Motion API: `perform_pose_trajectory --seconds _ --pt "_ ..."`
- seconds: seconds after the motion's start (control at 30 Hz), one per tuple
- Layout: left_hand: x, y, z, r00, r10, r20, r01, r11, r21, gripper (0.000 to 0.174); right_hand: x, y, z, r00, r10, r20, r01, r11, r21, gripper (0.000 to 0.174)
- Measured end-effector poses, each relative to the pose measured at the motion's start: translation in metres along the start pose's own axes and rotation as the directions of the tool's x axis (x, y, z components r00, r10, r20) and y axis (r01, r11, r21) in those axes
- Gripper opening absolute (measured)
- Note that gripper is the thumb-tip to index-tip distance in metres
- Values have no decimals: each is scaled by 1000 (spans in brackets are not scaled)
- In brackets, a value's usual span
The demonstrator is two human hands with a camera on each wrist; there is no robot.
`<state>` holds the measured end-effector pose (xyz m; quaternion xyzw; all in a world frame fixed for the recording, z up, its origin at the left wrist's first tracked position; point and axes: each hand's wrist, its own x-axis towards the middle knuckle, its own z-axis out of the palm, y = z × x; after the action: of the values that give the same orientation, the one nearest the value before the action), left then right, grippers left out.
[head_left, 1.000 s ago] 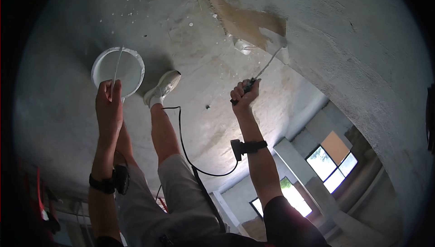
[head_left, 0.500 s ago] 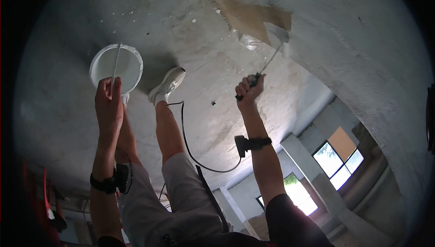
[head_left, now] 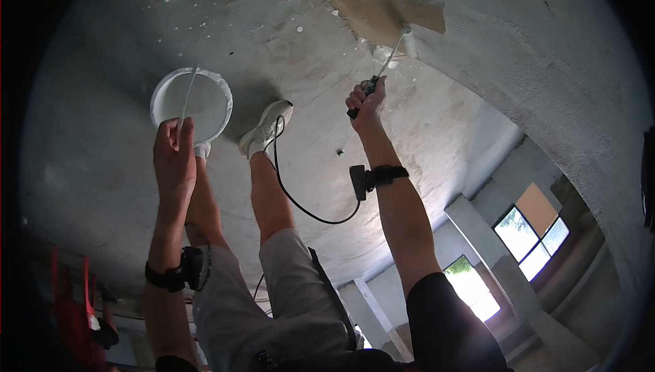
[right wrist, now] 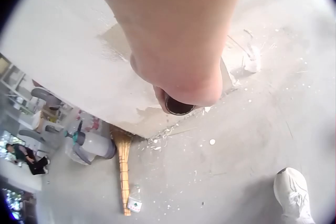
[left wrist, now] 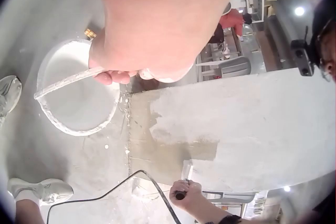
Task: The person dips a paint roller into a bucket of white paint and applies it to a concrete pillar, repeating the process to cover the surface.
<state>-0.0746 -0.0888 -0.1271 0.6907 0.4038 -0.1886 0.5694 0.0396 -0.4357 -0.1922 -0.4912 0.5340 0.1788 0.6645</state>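
In the head view my right hand grips the dark handle of a putty knife. Its blade shows nearly edge-on, with the tip at the brown bare patch on the pale wall. The right wrist view shows the round handle end below my hand, the blade hidden. My left hand pinches a thin white-coated plate, seen edge-on over a white bucket. From the left wrist, this coated plate reaches across the bucket opening.
A black cable loops between my wrist cameras, past my shoe. White flecks dot the concrete floor along the wall's foot. A straw broom, a small carton and a sprayer bottle lie around the corner.
The putty knife and right hand have moved up and left in the head view, its tip going from the patch's end onto the brown area. My left hand keeps the plate over the bucket.
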Motion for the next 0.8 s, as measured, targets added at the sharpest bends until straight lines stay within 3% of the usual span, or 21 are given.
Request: perform_pose_trajectory --seconds 0.07,0.3,0.4,0.43,0.5,0.8 --pt "-3 5 6 998 44 -53 -45 999 -28 28 -16 -3 -1 1000 -21 2 21 999 29 55" --pt "-5 -2 8 998 62 -16 -62 998 4 28 -113 -46 -48 977 -176 118 165 982 93 55" --pt "-4 -7 9 999 42 -27 -43 999 -25 26 -124 -51 -57 979 -96 179 91 995 39 57" --pt "-5 -8 10 999 46 -21 -47 998 -37 26 -125 -49 -46 993 -68 96 72 997 -40 58" --pt "-5 -8 8 1000 22 -2 -22 999 -49 27 -121 -45 -26 988 -76 136 94 987 -132 58" --pt "-8 -8 11 998 30 -53 -32 999 -38 29 -45 -1 75 995 -68 75 59 992 111 59"
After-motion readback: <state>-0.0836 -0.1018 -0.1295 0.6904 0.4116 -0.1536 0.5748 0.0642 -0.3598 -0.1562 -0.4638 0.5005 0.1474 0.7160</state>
